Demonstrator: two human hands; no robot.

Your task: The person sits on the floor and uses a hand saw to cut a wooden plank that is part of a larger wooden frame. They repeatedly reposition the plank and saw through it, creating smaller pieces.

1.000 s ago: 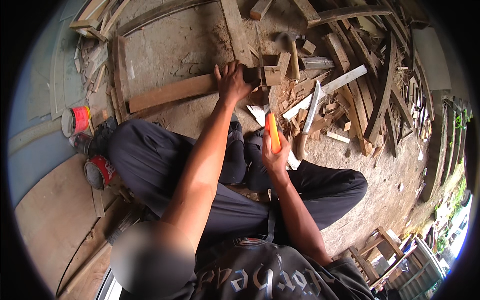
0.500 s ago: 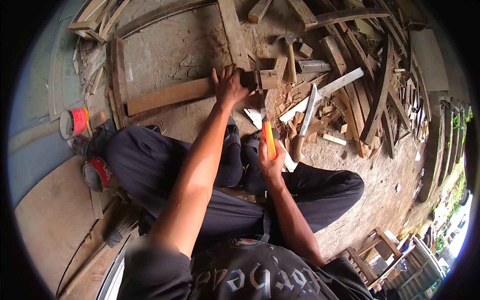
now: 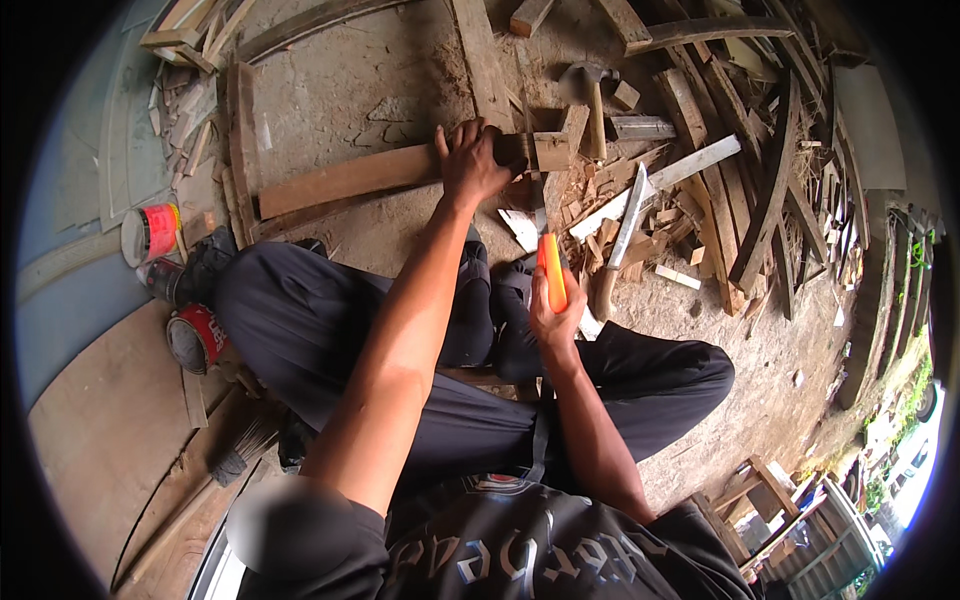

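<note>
A handsaw (image 3: 551, 262) with an orange handle is in my right hand (image 3: 560, 318), fingers closed round the grip. Its thin blade points away from me and crosses a brown wooden board (image 3: 350, 182) near the board's right end. My left hand (image 3: 477, 165) bears down on that board just left of the blade, fingers spread over its far edge and the thumb toward the blade. The board lies crosswise beyond my feet, its right part resting on other timber. Right of the saw lies a machete (image 3: 630, 222) with a wooden handle.
A hammer (image 3: 594, 105) stands beyond the board's right end. Offcuts and a heap of long planks (image 3: 715, 180) fill the right side. Red-labelled cans (image 3: 200, 335) sit left of my knee, near a brush-like bundle (image 3: 245, 450). A long plank (image 3: 482, 60) lies ahead.
The whole view has shifted slightly, with things sitting a little farther right. My right hand still grips the saw across the board, and my left hand stays on the board.
</note>
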